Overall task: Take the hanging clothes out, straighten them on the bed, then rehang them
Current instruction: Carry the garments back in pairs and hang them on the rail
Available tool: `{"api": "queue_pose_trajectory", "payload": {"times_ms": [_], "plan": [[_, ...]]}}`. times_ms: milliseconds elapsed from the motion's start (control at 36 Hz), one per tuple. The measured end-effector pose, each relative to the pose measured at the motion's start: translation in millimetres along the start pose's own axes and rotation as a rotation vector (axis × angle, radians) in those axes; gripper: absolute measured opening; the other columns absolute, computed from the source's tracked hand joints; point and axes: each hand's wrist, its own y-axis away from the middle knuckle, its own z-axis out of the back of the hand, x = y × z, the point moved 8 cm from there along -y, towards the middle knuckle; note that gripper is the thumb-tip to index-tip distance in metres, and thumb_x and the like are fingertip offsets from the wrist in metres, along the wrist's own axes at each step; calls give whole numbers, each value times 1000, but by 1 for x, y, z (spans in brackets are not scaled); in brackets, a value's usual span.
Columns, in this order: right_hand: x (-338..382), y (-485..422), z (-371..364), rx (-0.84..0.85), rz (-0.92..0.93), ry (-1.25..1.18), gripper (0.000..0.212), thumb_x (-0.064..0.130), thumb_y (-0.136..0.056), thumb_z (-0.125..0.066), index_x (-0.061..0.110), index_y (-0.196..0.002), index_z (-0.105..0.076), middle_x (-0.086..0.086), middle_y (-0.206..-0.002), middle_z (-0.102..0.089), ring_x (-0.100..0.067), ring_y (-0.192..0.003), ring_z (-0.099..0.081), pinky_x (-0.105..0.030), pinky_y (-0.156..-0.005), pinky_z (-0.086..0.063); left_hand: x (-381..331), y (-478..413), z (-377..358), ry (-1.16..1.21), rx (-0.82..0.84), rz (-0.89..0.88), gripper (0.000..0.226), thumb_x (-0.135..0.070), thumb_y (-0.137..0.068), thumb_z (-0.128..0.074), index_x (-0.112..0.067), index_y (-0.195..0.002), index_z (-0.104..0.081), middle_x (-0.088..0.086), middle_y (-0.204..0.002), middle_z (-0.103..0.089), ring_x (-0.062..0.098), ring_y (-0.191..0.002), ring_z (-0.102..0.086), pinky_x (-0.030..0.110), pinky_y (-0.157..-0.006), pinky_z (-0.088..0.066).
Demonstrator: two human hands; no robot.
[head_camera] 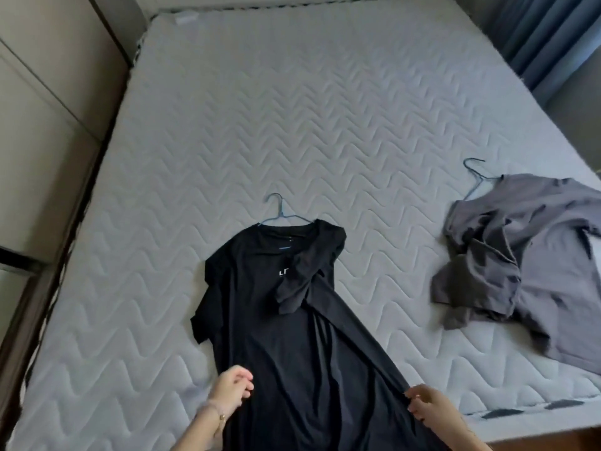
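A black T-shirt (273,320) lies front-up on the bed, still on a blue wire hanger (279,211) whose hook points toward the headboard. Its right sleeve is folded over the chest. My left hand (232,390) pinches the shirt's lower left edge. My right hand (426,405) grips the lower right hem, which is stretched taut in a diagonal band. A grey T-shirt (527,255) lies crumpled at the right on a second blue hanger (476,177).
The quilted grey mattress (325,125) fills most of the view, bare beyond the two shirts. Pale cabinet panels (42,109) run along the left side. Blue curtains (546,30) hang at the far right corner. The bed's front edge is near my right wrist.
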Motion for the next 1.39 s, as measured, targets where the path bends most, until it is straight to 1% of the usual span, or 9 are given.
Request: {"api": "queue_pose_trajectory", "payload": {"times_ms": [28,167,250,389,583,1000,1139,1250,1389], "plan": [[7,-12,-2,4,1,22,22,0,-79,-52,16,-79,-66,4,-54,-66,-18,-58,-60,-23,-60,-45,-2,-14,26,-326,-107,16,28,3,-95,-43,-14,-79,-58,4,-75,-63,16,-65,-56,23,-58,-42],[52,-64,-2,-45,38,120,29,3,-80,-56,31,-74,-59,0,-79,-68,-25,-88,-64,-31,-80,-47,-84,-97,67,-313,-275,-133,24,-1,-95,-45,-17,-85,-61,7,-95,-70,21,-89,-63,27,-74,-45],[84,-87,5,-131,66,172,25,4,-85,-51,24,-95,-61,-6,-109,-65,-22,-99,-60,-31,-90,-44,-135,-142,89,-417,-382,-192,20,-6,-96,-47,-13,-105,-63,6,-109,-68,27,-104,-63,29,-81,-44],[117,-125,0,-115,196,458,59,11,-91,-47,14,-146,-26,1,-155,-23,-14,-142,-24,-25,-112,-25,-188,-198,107,-672,-430,-261,45,-8,-97,-46,-6,-143,-44,12,-149,-43,30,-134,-46,39,-112,-39],[104,-151,-31,55,146,635,73,23,-95,-36,20,-148,13,8,-157,14,-16,-147,4,-33,-117,-17,-226,-245,97,-795,-391,-278,56,-13,-100,-42,-8,-154,-24,12,-160,-25,30,-145,-29,41,-117,-30],[98,-163,-31,174,167,655,75,21,-95,-37,19,-147,17,6,-157,17,-20,-146,6,-30,-115,-18,-219,-212,70,-554,-342,-332,38,-15,-104,-37,1,-137,-47,18,-136,-55,34,-125,-53,39,-104,-41],[108,-154,-26,221,165,562,72,15,-93,-36,20,-150,9,6,-158,15,-20,-146,8,-33,-116,-13,-221,-133,74,-381,-489,-430,27,-30,-99,-52,-6,-102,-63,12,-94,-69,34,-91,-63,40,-79,-49],[123,-136,-7,173,185,389,58,8,-92,-36,11,-148,-21,-2,-156,-17,-21,-142,-23,-26,-111,-22,-234,-38,61,-311,-641,-560,37,-28,-95,-60,-18,-62,-45,-6,-55,-46,12,-56,-41,32,-55,-32],[97,-115,20,123,208,213,56,14,-90,-48,19,-144,-34,-4,-144,-45,-19,-128,-46,-28,-106,-35,-233,60,40,-201,-711,-690,49,-23,-93,-64,-22,-58,-29,-7,-50,-37,12,-54,-25,25,-50,-18]]}}
